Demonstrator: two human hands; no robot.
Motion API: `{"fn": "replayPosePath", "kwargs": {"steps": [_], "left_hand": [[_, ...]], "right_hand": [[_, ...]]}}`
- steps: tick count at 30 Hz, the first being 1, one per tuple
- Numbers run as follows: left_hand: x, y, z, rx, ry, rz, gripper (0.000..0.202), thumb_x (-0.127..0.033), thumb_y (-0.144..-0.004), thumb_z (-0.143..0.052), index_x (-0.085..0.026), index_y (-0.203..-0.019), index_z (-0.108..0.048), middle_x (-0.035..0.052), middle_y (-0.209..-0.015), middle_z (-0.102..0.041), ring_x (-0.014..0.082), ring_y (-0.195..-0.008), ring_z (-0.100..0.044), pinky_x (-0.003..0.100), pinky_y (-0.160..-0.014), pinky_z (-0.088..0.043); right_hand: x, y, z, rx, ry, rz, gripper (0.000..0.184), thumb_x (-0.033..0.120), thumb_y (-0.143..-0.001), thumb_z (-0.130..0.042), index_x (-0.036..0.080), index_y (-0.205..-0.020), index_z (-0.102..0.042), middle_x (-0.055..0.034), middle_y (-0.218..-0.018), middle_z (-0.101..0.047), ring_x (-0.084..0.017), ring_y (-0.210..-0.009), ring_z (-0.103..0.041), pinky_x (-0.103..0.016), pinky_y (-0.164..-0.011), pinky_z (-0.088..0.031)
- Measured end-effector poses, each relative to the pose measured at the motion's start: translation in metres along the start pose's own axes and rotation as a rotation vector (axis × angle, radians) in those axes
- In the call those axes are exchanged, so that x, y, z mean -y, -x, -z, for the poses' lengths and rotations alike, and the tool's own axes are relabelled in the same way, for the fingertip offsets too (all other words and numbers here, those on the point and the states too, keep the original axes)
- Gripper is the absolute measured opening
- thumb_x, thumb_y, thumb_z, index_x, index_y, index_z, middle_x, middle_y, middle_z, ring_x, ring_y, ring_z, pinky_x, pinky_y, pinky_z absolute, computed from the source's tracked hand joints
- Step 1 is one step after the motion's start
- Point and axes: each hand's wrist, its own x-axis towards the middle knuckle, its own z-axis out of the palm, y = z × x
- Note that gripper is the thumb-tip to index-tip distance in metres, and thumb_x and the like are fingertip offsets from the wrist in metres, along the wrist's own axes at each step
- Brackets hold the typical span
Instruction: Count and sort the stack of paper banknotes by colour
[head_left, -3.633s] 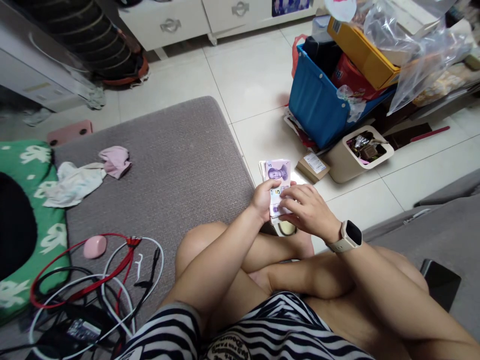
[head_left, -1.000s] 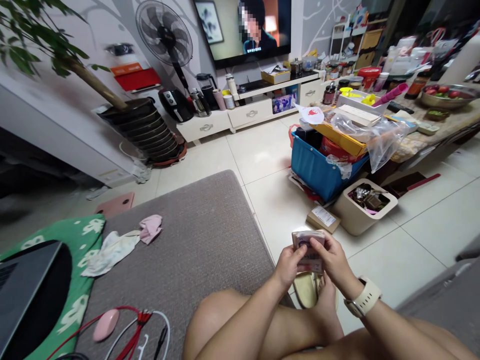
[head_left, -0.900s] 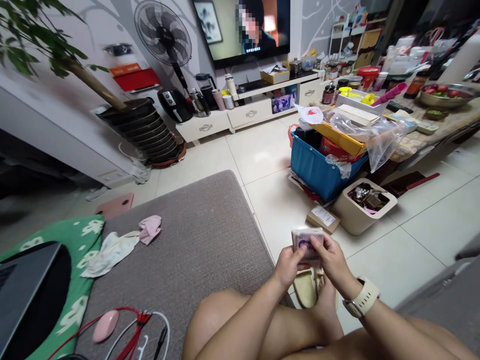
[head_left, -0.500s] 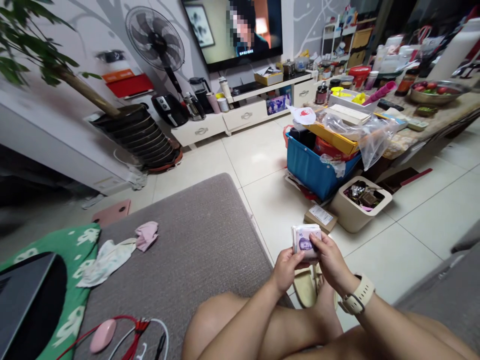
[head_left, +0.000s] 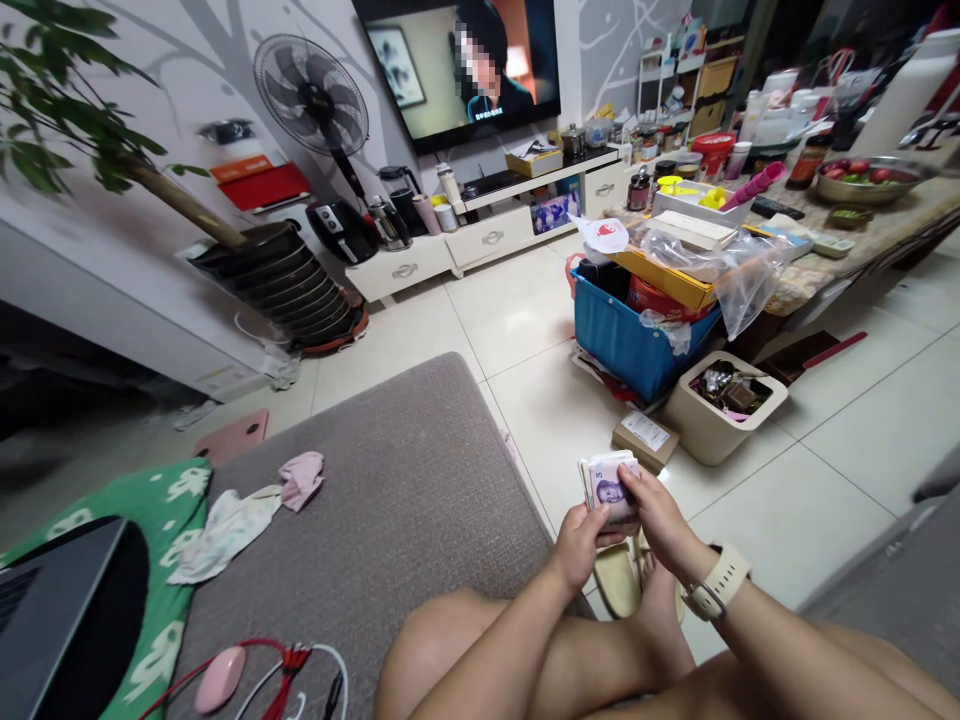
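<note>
A stack of purple banknotes (head_left: 604, 484) stands upright between both hands, above my crossed legs at the edge of a grey sofa cushion (head_left: 375, 520). My left hand (head_left: 581, 547) grips the stack from below and behind, fingers wrapped round it. My right hand (head_left: 660, 515), with a cream smartwatch (head_left: 718, 583) on its wrist, pinches the front note with thumb and fingers.
A slipper (head_left: 619, 578) lies on the tiled floor under my hands. Beyond stand a small cardboard box (head_left: 643, 438), a beige bin (head_left: 721, 408) and a blue crate (head_left: 626, 335). On the cushion lie cloths (head_left: 240, 510), a pink mouse (head_left: 220, 678), cables and a laptop (head_left: 52, 620).
The camera tilted up from my lap to the room, then shifted a little. Both hands kept the banknotes; the right fingers moved over the front note.
</note>
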Motion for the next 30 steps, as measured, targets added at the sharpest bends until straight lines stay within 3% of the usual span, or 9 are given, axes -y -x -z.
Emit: {"fn": "replayPosePath", "kwargs": {"steps": [7, 10, 12, 18, 24, 30], "left_hand": [[0.003, -0.006, 0.000, -0.155, 0.052, 0.007, 0.043, -0.050, -0.072, -0.072, -0.012, -0.091, -0.068, 0.0083, -0.082, -0.072, 0.0230, -0.077, -0.068, 0.035, -0.068, -0.056], [-0.003, -0.010, 0.001, -0.253, 0.162, 0.016, 0.036, -0.045, -0.074, -0.071, -0.013, -0.088, -0.066, 0.0070, -0.081, -0.070, 0.0194, -0.074, -0.067, 0.032, -0.064, -0.057], [-0.008, -0.011, 0.001, -0.282, 0.223, 0.032, 0.032, -0.042, -0.075, -0.070, -0.013, -0.088, -0.065, 0.0076, -0.083, -0.070, 0.0187, -0.074, -0.067, 0.031, -0.064, -0.057], [-0.018, -0.013, -0.001, -0.283, 0.308, 0.039, 0.024, -0.030, -0.075, -0.070, -0.013, -0.092, -0.066, 0.0087, -0.093, -0.071, 0.0197, -0.078, -0.069, 0.031, -0.064, -0.057], [-0.017, -0.014, -0.001, -0.260, 0.346, 0.069, 0.019, -0.023, -0.074, -0.071, -0.014, -0.090, -0.066, 0.0075, -0.088, -0.072, 0.0179, -0.075, -0.068, 0.030, -0.064, -0.057], [-0.014, -0.014, -0.001, -0.259, 0.326, 0.078, 0.021, -0.019, -0.072, -0.072, -0.014, -0.092, -0.067, 0.0069, -0.088, -0.073, 0.0181, -0.078, -0.068, 0.034, -0.073, -0.058]], "right_hand": [[-0.006, -0.013, 0.003, 0.015, 0.166, 0.092, 0.047, 0.067, -0.080, -0.059, 0.021, -0.092, -0.058, -0.0021, -0.082, -0.063, -0.021, -0.077, -0.057, -0.034, -0.073, -0.047], [-0.004, -0.017, 0.010, -0.051, 0.238, 0.144, 0.050, 0.065, -0.078, -0.063, 0.021, -0.102, -0.058, -0.0032, -0.083, -0.063, -0.021, -0.078, -0.057, -0.034, -0.072, -0.046], [0.000, -0.019, 0.014, -0.104, 0.287, 0.169, 0.048, 0.063, -0.076, -0.066, 0.020, -0.097, -0.059, -0.0031, -0.080, -0.063, -0.021, -0.075, -0.056, -0.033, -0.070, -0.045], [0.008, -0.018, 0.019, -0.073, 0.360, 0.165, 0.040, 0.059, -0.074, -0.070, 0.020, -0.076, -0.059, 0.0001, -0.068, -0.059, -0.016, -0.064, -0.050, -0.029, -0.062, -0.039], [0.009, -0.019, 0.019, -0.059, 0.352, 0.101, 0.043, 0.059, -0.071, -0.073, 0.020, -0.073, -0.057, 0.0015, -0.063, -0.054, -0.014, -0.060, -0.046, -0.027, -0.057, -0.036], [0.007, -0.020, 0.021, -0.026, 0.343, 0.122, 0.039, 0.055, -0.076, -0.070, 0.019, -0.070, -0.057, 0.0013, -0.063, -0.054, -0.014, -0.060, -0.046, -0.026, -0.058, -0.036]]}}
